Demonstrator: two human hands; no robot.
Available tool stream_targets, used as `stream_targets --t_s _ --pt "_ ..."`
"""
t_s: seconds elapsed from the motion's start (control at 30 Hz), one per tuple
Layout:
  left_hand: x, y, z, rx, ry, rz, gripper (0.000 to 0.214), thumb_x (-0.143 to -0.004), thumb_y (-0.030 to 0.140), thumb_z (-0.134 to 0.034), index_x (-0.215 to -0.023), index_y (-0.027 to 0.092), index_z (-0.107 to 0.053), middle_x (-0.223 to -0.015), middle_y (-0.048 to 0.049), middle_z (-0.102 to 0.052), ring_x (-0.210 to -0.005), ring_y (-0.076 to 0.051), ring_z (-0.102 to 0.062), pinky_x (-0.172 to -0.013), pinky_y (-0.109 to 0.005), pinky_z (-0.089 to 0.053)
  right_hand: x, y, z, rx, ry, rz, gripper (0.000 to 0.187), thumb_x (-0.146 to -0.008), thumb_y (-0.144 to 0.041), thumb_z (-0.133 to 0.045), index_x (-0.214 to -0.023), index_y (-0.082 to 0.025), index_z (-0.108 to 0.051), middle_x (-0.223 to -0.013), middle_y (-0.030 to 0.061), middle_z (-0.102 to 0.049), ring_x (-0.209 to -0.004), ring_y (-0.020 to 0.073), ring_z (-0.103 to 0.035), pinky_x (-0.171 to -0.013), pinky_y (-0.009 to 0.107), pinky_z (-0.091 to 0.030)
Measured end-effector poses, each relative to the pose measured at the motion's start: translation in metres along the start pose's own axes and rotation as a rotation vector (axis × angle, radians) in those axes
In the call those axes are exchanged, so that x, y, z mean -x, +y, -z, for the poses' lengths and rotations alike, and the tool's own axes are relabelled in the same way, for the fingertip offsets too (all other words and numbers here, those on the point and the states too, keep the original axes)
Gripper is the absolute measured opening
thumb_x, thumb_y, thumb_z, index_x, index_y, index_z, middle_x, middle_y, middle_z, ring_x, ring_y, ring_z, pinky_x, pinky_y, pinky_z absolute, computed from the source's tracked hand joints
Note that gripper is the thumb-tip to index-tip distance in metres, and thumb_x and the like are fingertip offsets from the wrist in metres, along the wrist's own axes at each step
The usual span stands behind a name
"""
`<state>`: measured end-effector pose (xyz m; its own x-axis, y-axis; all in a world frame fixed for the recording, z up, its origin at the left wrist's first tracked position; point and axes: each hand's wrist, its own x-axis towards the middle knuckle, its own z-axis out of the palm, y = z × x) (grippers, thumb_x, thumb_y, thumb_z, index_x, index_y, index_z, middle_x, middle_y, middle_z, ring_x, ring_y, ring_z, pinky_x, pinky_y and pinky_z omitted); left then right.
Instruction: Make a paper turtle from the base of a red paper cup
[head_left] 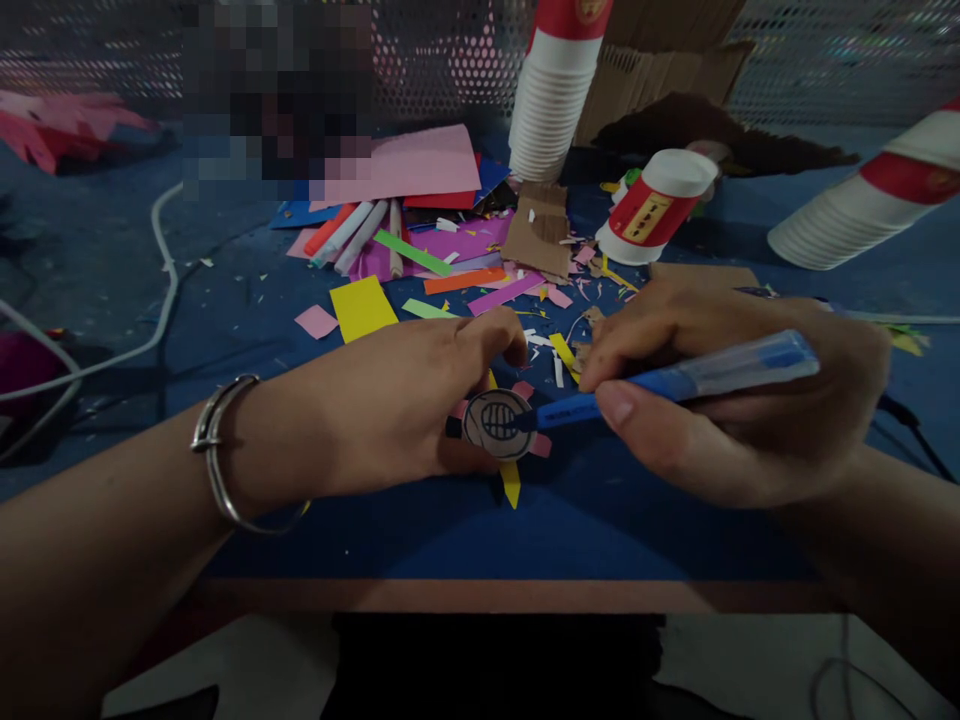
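My left hand, a silver bangle on its wrist, curls its thumb and fingers around the edge of a small round paper cutout. Dark curved lines form a grid on its pale face. Pink paper tabs stick out at its sides, and a pointed yellow strip shows below it. A blue marker is pinched in my right hand, its tip at the right part of the drawn grid. Some left fingertips are hidden behind the cutout.
Paper scraps, markers and a pink sheet lie beyond my hands. Farther back stand a tall stack of paper cups and a shorter cup. Another cup stack leans at right. A white cable crosses the left.
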<state>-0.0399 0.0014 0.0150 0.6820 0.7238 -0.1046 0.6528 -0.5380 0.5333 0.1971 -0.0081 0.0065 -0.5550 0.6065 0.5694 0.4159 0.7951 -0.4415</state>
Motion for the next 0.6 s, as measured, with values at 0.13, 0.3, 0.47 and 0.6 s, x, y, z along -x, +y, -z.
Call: stream_targets --t_s 0.13,0.3,0.47,0.6 --pt "0.0002 -0.0001 0.0003 -0.012 0.004 -0.013 0.051 -0.094 0.053 -0.077 -0.128 0.019 -0.061 -0.110 -0.0105 -0.076 -0.103 -0.032 -0.074 -0.082 -0.038 -0.052 -0.0007 0.0012 0.0024 -0.003 0.002 0.003 0.016 -0.091 -0.016 -0.055 -0.079 -0.026 -0.053 -0.064 -0.0044 -0.063 -0.049 0.0136 -0.052 -0.048 0.031 -0.039" --pt "0.0015 -0.0022 -0.0008 -0.008 0.010 -0.018 0.054 -0.096 0.057 -0.076 -0.131 0.018 -0.061 -0.115 -0.0112 -0.076 -0.105 -0.031 -0.073 -0.083 -0.039 -0.052 0.0011 0.0005 0.0040 0.007 0.012 0.005 0.016 -0.092 -0.017 -0.055 -0.079 -0.026 -0.054 -0.062 -0.0035 -0.062 -0.049 0.0137 -0.050 -0.048 0.031 -0.038" --pt "0.0014 -0.0012 0.0002 0.005 0.000 -0.005 0.049 -0.093 0.050 -0.079 -0.127 0.020 -0.060 -0.116 -0.0103 -0.076 -0.109 -0.031 -0.073 -0.084 -0.038 -0.051 0.0021 -0.0015 0.0003 0.024 0.049 -0.005 0.016 -0.092 -0.015 -0.055 -0.083 -0.027 -0.054 -0.067 -0.0042 -0.065 -0.051 0.0148 -0.055 -0.050 0.032 -0.043" --pt "0.0006 0.0008 0.0011 0.022 0.003 -0.008 0.045 -0.094 0.053 -0.076 -0.120 0.022 -0.058 -0.115 -0.0101 -0.077 -0.110 -0.032 -0.073 -0.084 -0.038 -0.051 0.0024 -0.0002 -0.0041 0.030 0.045 0.004 0.014 -0.093 -0.016 -0.055 -0.086 -0.028 -0.056 -0.068 -0.0039 -0.067 -0.054 0.0166 -0.060 -0.050 0.033 -0.046"
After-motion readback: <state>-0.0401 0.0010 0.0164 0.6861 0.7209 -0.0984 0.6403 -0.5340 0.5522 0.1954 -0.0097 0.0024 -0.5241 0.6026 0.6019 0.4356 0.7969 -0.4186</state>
